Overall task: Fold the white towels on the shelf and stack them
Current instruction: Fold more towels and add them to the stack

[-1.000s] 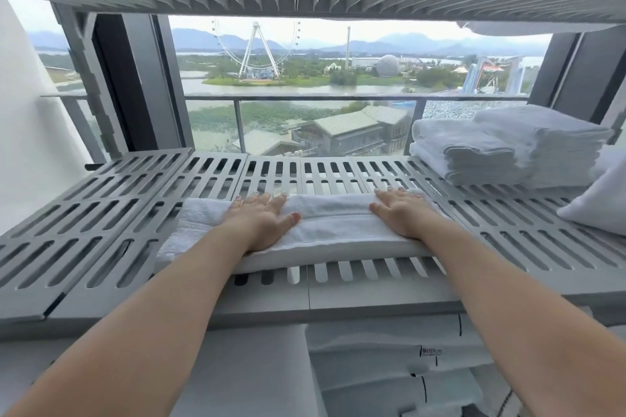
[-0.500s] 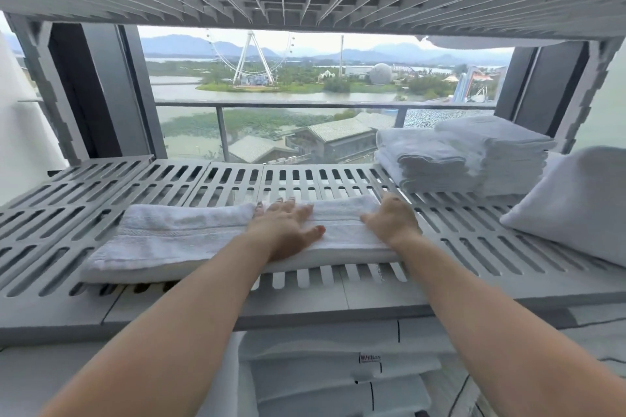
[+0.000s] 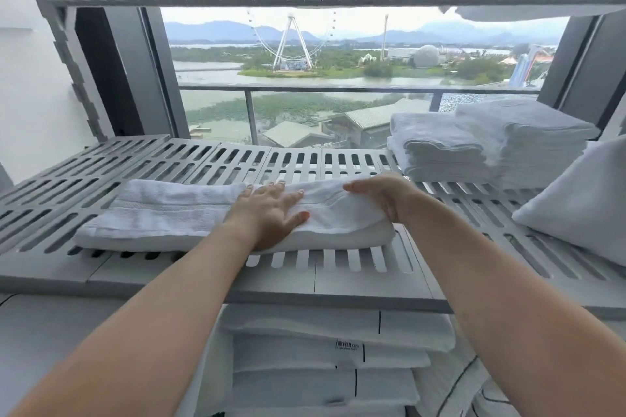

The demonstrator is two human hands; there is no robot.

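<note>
White is seen on the faintly banded towel (image 3: 169,213) and the stacked towels (image 3: 440,149) at two o'clock, grey on the slotted shelf (image 3: 237,159).

Left hand (image 3: 271,213) lies flat (fingers spread); right hand (image 3: 382,196) curls, gripping the towel (image 3: 162,213) end.

Pressing the left hand (image 3: 271,215) flat on the middle of the folded towel (image 3: 162,213) across the slatted shelf (image 3: 84,179); gripping its right end with the right hand (image 3: 384,196), fingers curled. Touching neither the stack of folded towels (image 3: 440,149) at the right nor the pillow (image 3: 582,206) beside it.
</note>
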